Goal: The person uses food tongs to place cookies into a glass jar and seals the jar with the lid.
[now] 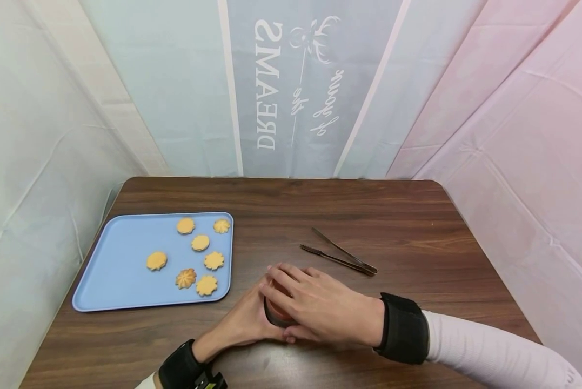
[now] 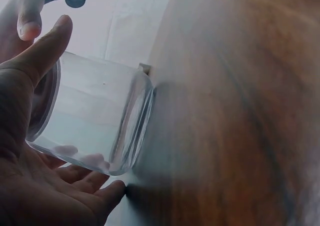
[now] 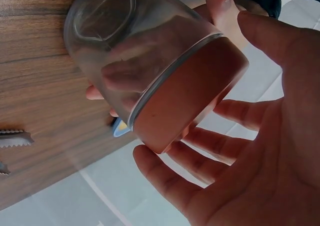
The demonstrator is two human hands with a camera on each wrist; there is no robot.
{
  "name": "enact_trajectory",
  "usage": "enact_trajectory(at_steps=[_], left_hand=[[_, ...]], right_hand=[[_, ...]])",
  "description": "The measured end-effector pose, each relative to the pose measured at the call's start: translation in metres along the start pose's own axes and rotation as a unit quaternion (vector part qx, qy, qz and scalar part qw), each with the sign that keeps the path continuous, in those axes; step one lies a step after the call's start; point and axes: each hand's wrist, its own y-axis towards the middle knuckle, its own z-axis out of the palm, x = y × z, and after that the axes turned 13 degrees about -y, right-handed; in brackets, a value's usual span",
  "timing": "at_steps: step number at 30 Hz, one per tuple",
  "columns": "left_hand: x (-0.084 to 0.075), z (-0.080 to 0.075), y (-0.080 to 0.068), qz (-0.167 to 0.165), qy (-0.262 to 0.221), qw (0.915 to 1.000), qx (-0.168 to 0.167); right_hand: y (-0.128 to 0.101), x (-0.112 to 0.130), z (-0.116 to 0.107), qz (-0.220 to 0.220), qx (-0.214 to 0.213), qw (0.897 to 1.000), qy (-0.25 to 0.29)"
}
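Note:
A clear jar with a reddish-brown lid stands upright on the table near its front edge. My left hand curves round the jar's side and holds it; its fingers show through the clear wall in the right wrist view. From above, my right hand grips the lid, fingers spread about its rim. The lid sits on the jar's mouth, mostly covered by the hands in the head view. Metal tongs lie beyond the right hand, touched by neither.
On the left, a blue tray carries several flower-shaped cookies, mostly toward its right side. The brown wooden table is bordered by cloth curtains at the back and both sides.

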Motion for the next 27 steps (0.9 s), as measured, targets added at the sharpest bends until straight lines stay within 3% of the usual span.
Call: enact_trajectory(at_steps=[5,12,17,27], left_hand=[[0.0024,0.0008,0.0035,0.004,0.004,1.0,0.002],[0.0068,-0.0001,0.0062,0.042,0.019,0.9989,0.011],[0.0086,-0.0006,0.0075,0.057,0.023,0.998,0.011],[0.0082,-0.0012,0.0103,0.03,0.04,0.9987,0.012]], right_hand=[[0.0023,0.0001,0.0019,0.003,0.0,1.0,0.0],[0.0048,0.0,0.0021,-0.004,-0.009,1.0,-0.008],[0.0069,-0.0004,0.0021,-0.009,0.01,1.0,-0.009],[0.0082,-0.0072,0.0011,-0.031,0.019,0.999,0.005]])
